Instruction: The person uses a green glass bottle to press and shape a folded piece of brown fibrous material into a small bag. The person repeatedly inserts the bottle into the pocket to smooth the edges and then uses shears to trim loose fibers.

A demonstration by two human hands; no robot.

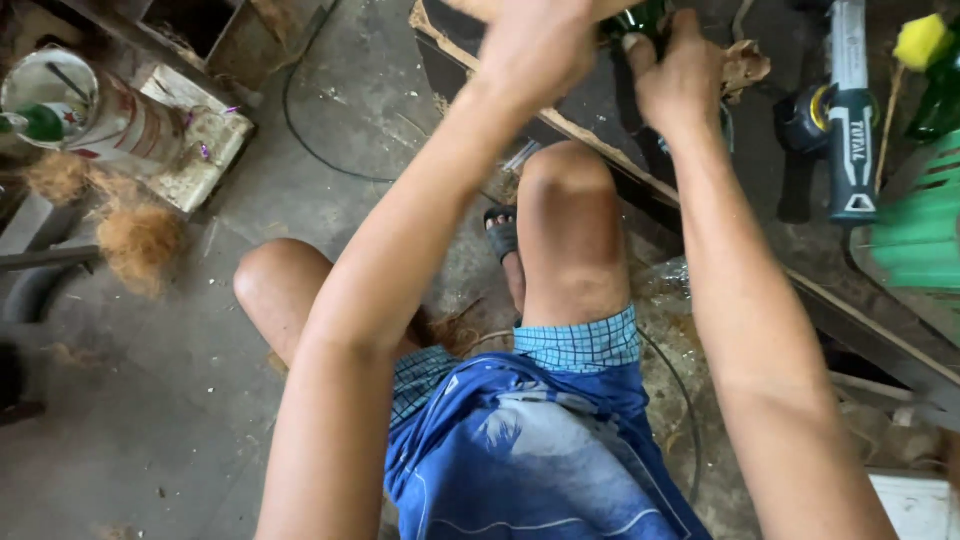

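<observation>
Gripping a dark green glass bottle (640, 20) at the top edge of view, the right hand (680, 80) is clenched around it over the wooden board (600, 140). The left hand (535, 45), blurred just beside it, lies against the bottle's left; its grasp cannot be told.

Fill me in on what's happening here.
A person sits low over a concrete floor, both arms stretched forward. The right hand grips a dark green glass object, probably a bottle, on a wooden board; the left hand is blurred just beside it. A power tool lies to the right, and coconut fibre sits to the left.
</observation>
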